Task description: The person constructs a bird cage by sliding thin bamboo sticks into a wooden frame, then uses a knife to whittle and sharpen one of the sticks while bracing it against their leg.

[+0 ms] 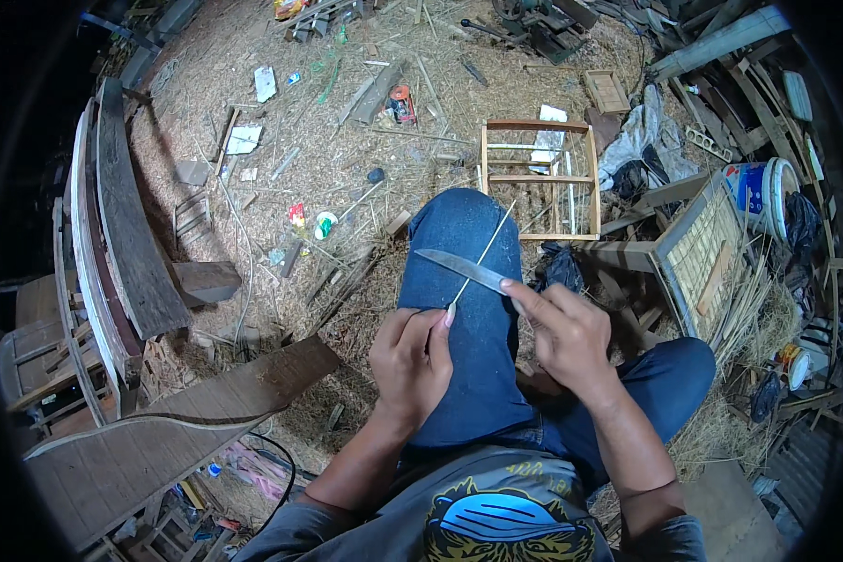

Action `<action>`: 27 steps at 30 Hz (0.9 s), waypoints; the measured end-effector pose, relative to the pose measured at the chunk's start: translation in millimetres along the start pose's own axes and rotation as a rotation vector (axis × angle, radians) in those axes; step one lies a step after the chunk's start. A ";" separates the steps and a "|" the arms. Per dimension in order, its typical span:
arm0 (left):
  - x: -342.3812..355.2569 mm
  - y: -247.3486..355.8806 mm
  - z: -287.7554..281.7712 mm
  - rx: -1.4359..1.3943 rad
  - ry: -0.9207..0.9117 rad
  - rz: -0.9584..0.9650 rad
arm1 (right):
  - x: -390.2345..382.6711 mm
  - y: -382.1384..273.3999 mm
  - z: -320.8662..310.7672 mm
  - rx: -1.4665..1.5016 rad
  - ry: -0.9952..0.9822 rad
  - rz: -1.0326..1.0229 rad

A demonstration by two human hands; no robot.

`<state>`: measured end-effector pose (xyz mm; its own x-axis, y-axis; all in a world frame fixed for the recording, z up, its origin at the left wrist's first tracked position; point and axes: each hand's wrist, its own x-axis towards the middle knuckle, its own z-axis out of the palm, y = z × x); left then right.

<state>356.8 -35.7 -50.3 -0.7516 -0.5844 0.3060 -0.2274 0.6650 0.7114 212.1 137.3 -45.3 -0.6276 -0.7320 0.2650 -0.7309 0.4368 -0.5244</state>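
Observation:
My left hand [410, 361] rests on my jeans-clad knee [459, 234] and pinches the near end of a thin pale cane strip [485, 251] that slants up and away over the knee. My right hand [562, 332] grips a knife [461, 268] by its handle. The steel blade points left and lies across the strip just beyond my left fingertips. The blade touches the strip where they cross.
A small wooden frame [539, 178] stands just beyond the knee. Curved wooden boards [126, 225] lie at the left, a woven cane panel [702, 248] and a blue-and-white bucket [763, 192] at the right. Shavings, sticks and scraps cover the ground [290, 169].

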 end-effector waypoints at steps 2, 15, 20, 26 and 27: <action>0.4 1.2 -0.6 -0.008 -0.020 -0.031 | -2.8 -8.1 0.7 0.018 -0.021 -0.099; 5.8 6.3 0.2 -0.030 -0.037 -0.078 | -0.1 -5.1 -2.7 -0.002 0.000 -0.052; 4.5 5.4 1.8 -0.016 -0.038 -0.096 | -2.7 -6.4 -3.5 -0.015 -0.033 -0.083; 4.0 6.3 -0.4 -0.009 -0.051 -0.095 | -4.3 -5.6 -4.1 -0.044 -0.046 -0.050; 4.8 7.4 -1.5 -0.009 -0.050 -0.092 | -4.2 -7.0 -2.8 -0.022 -0.030 -0.069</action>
<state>352.5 -34.3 -42.6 -0.7574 -0.6191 0.2074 -0.2919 0.6052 0.7406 219.1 138.7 -40.5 -0.5672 -0.7762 0.2752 -0.7782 0.3958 -0.4877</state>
